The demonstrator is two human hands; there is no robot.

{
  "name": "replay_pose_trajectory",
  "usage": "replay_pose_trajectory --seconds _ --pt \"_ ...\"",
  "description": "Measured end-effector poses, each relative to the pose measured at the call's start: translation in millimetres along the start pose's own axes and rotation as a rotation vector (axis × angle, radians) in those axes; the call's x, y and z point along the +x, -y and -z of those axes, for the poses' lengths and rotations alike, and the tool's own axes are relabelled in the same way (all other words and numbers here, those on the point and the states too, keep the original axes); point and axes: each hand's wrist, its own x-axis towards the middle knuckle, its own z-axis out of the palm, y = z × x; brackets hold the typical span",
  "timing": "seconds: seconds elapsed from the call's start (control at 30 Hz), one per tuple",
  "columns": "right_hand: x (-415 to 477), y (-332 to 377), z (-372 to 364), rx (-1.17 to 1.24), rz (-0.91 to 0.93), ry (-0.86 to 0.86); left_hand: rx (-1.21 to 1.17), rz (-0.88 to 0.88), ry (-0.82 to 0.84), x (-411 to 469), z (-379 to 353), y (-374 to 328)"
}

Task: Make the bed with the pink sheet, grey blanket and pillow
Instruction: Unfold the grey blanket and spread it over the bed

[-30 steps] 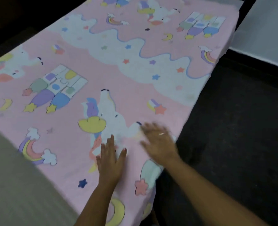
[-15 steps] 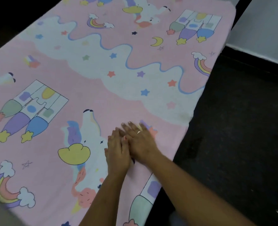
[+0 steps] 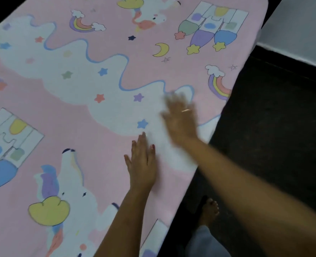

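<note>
The pink sheet [image 3: 101, 115], printed with unicorns, rainbows, stars and a wavy white band, lies spread flat over the bed and fills most of the view. My left hand [image 3: 142, 160] rests flat on it with straight fingers, near the bed's right edge. My right hand [image 3: 181, 117] lies flat on the sheet a little farther up and to the right, blurred by motion, with a ring on one finger. No grey blanket or pillow is in view.
The bed's right edge runs diagonally from top right to bottom centre. Beside it is dark floor [image 3: 276, 127], where my bare foot [image 3: 209, 210] stands close to the bed. A pale wall [image 3: 302, 30] rises at the top right.
Both hands have slid up the sheet toward the far end. The right hand has moved ahead of the left and away from it. The view has moved along the bed.
</note>
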Motion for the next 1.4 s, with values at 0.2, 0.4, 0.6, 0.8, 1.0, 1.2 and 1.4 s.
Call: replay_pose_trajectory --seconds 0.2,0.4,0.6,0.8,1.0,1.2,1.4 --pt "40.4 -68.9 2.8 -0.15 0.333 0.198 0.116 0.024 -0.161 46.3 -38.6 -46.8" --pt "112.4 -221.3 84.4 -0.248 -0.288 0.168 0.352 -0.014 0.004 87.3 -72.6 -112.5" --pt "140.5 -138.3 70.8 -0.132 0.081 0.098 0.253 0.103 -0.002 123.5 -98.5 -158.0" --pt "163.7 -195.8 62.2 -0.174 0.226 0.213 0.391 0.001 -0.028 144.2 -108.5 -170.9" --pt "257.1 -317.4 127.3 -0.077 -0.482 0.117 0.52 -0.112 0.07 215.8 -129.7 -222.4" --pt "339.8 -269.0 114.6 -0.073 -0.261 0.039 0.576 -0.178 0.245 283.6 -148.9 -272.0" --pt "370.2 -294.6 98.0 -0.188 -0.319 -0.048 0.584 -0.237 0.289 330.1 -168.6 -306.3"
